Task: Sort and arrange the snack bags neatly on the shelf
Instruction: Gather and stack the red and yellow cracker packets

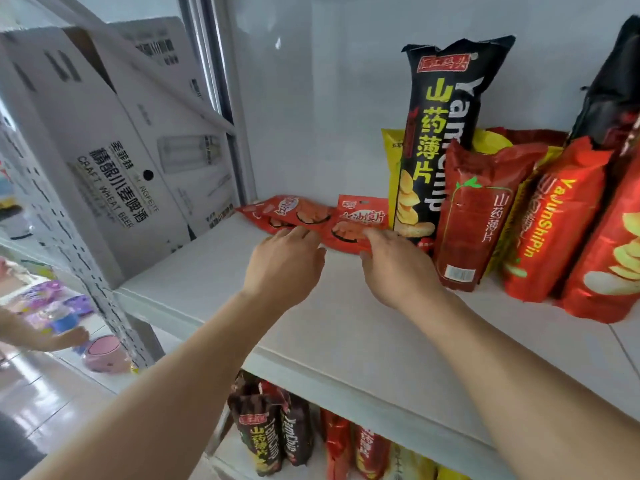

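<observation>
Both hands reach to the far part of the white shelf (346, 306), where the small red snack packets (311, 216) lie flat in an overlapping row near the back wall. The left hand (285, 265) rests its fingertips on the near edge of the middle packet; the fingers are extended, and no closed grip is evident. The right hand (398, 268) pinches the near edge of the rightmost small packet (360, 220) between thumb and fingers.

Risk assessment: the packets are thin, glossy film and will probably slide on the smooth laminate shelf; pulling one may drag the overlapped neighbours out of line. Just right of the hands, the tall black yam chip bag (440, 140) stands upright and narrow; a knock from the right wrist could tip it. The dark red pouch (474, 216) and the orange-red bags (554, 230) lean against each other, so one displaced bag could collapse the row.

Materials: crinkled metallised film bags, air-filled and pillow-shaped; matte cardboard beer carton (114, 157) at left.
</observation>
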Tool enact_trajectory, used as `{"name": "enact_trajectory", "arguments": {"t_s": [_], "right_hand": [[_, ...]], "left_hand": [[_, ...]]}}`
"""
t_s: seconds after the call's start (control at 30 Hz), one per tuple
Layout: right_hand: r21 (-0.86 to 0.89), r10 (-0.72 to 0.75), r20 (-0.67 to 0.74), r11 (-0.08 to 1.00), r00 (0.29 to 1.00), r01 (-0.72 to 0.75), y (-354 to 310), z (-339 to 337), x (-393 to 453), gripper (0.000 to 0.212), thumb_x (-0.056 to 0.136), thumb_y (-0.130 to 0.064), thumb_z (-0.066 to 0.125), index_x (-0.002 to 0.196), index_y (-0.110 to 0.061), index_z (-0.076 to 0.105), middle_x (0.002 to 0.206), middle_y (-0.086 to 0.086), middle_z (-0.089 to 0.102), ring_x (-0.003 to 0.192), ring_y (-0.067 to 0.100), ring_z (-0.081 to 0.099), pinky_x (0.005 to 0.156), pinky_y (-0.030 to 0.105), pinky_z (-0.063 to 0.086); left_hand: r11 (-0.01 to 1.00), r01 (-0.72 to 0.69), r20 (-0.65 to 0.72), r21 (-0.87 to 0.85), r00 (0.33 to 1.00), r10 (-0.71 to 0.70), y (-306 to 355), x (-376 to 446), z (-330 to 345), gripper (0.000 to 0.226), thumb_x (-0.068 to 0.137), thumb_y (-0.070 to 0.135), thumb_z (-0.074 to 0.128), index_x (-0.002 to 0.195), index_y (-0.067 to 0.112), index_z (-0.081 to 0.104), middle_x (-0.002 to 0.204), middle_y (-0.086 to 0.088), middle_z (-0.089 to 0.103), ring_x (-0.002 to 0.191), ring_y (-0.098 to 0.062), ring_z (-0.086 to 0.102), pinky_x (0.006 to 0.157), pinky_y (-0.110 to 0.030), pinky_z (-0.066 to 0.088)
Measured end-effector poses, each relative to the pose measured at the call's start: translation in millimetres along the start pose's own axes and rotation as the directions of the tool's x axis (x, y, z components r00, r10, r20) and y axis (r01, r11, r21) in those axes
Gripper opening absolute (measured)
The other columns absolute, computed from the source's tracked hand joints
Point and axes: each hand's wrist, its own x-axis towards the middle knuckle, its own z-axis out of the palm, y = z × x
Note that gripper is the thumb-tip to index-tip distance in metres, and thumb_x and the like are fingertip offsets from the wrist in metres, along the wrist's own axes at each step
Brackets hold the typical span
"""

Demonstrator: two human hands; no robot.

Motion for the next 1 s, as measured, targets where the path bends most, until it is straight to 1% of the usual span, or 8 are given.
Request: {"name": "enact_trajectory", "arguments": {"t_s": [0.13, 0.23, 0.47, 0.57, 0.7, 0.83, 0.9, 1.0], "right_hand": [[0.123, 0.133, 0.073, 0.982, 0.988, -0.142, 1.3, 36.3, 61.4, 0.043, 0.101, -0.031, 0.045, 0.14, -0.013, 0.045, 0.138, 0.013, 0.052, 0.126, 0.034, 0.049, 0.098, 0.041, 0.042], [0.075, 0.259, 0.107, 0.961, 0.96, -0.267, 1.2, 59.0, 95.7, 0.046, 0.101, -0.037, 0.04, 0.137, -0.009, 0.043, 0.138, 0.018, 0.049, 0.126, 0.038, 0.046, 0.101, 0.044, 0.039], [0.04, 0.599, 0.203, 0.786, 0.775, -0.618, -5.2, 96.7, 138.2, 0.052, 0.099, -0.047, 0.028, 0.139, -0.016, 0.044, 0.149, 0.018, 0.04, 0.138, 0.036, 0.034, 0.113, 0.05, 0.027], [0.1, 0.596, 0.155, 0.784, 0.788, -0.613, -11.5, 108.9, 144.7, 0.047, 0.099, -0.044, 0.032, 0.129, -0.017, 0.055, 0.142, 0.011, 0.049, 0.135, 0.031, 0.039, 0.11, 0.047, 0.028], [0.216, 0.476, 0.148, 0.84, 0.867, -0.498, -16.2, 110.9, 157.0, 0.029, 0.097, -0.045, 0.048, 0.108, -0.026, 0.067, 0.12, 0.0, 0.066, 0.118, 0.023, 0.056, 0.101, 0.039, 0.041], [0.407, 0.447, 0.13, 0.79, 0.885, -0.459, -17.8, 113.3, 166.5, 0.012, 0.097, -0.033, 0.058, 0.097, -0.024, 0.066, 0.099, -0.004, 0.069, 0.098, 0.018, 0.063, 0.077, 0.025, 0.04], [0.434, 0.499, 0.073, 0.764, 0.864, -0.478, -18.5, 115.6, 172.1, 0.018, 0.094, -0.029, 0.063, 0.109, -0.019, 0.065, 0.112, 0.0, 0.066, 0.097, 0.015, 0.062, 0.077, 0.022, 0.038], [0.478, 0.56, 0.04, 0.716, 0.827, -0.508, -24.5, 119.9, 177.9, 0.034, 0.093, -0.024, 0.066, 0.125, -0.013, 0.059, 0.128, 0.005, 0.057, 0.092, 0.009, 0.053, 0.078, 0.015, 0.033]], "left_hand": [[0.99, 0.131, 0.071, -0.061, 0.989, -0.127, -40.2, 47.3, 19.7, 0.033, 0.102, 0.035, 0.042, 0.127, 0.023, 0.059, 0.125, 0.001, 0.061, 0.11, -0.028, 0.059, 0.07, -0.033, 0.039], [0.925, 0.324, 0.119, -0.196, 0.945, -0.306, -72.2, 83.7, 38.4, 0.04, 0.101, 0.033, 0.043, 0.138, 0.023, 0.054, 0.135, -0.005, 0.057, 0.118, -0.032, 0.056, 0.084, -0.039, 0.047], [0.656, 0.695, 0.301, -0.294, 0.719, -0.627, -150.1, 142.4, 102.5, 0.072, 0.089, 0.064, 0.047, 0.132, 0.007, 0.053, 0.133, -0.021, 0.057, 0.124, -0.04, 0.051, 0.103, -0.048, 0.043], [0.664, 0.7, 0.427, -0.263, 0.702, -0.57, -173.5, 154.0, 137.2, 0.099, 0.075, 0.086, 0.022, 0.137, 0.016, 0.053, 0.132, -0.022, 0.056, 0.123, -0.042, 0.052, 0.105, -0.051, 0.041], [0.61, 0.698, 0.438, -0.375, 0.713, -0.547, -174.3, 167.0, 135.3, 0.083, 0.091, 0.073, 0.03, 0.139, 0.009, 0.052, 0.139, -0.021, 0.056, 0.129, -0.039, 0.05, 0.108, -0.045, 0.04], [0.313, 0.659, 0.458, -0.684, 0.722, -0.518, -178.0, 175.9, 133.2, 0.072, 0.088, 0.07, 0.042, 0.126, 0.012, 0.062, 0.126, -0.013, 0.067, 0.116, -0.033, 0.061, 0.102, -0.042, 0.046], [0.013, 0.608, 0.51, -0.794, 0.677, -0.53, -181.8, 176.5, 131.8, 0.069, 0.076, 0.073, 0.049, 0.112, 0.018, 0.067, 0.108, -0.008, 0.075, 0.101, -0.031, 0.07, 0.095, -0.049, 0.054], [-0.494, 0.458, 0.663, -0.739, 0.628, -0.408, -178.2, 170.9, 131.0, 0.043, 0.09, 0.051, 0.065, 0.106, 0.011, 0.068, 0.1, -0.013, 0.077, 0.094, -0.033, 0.074, 0.088, -0.054, 0.058]]}}
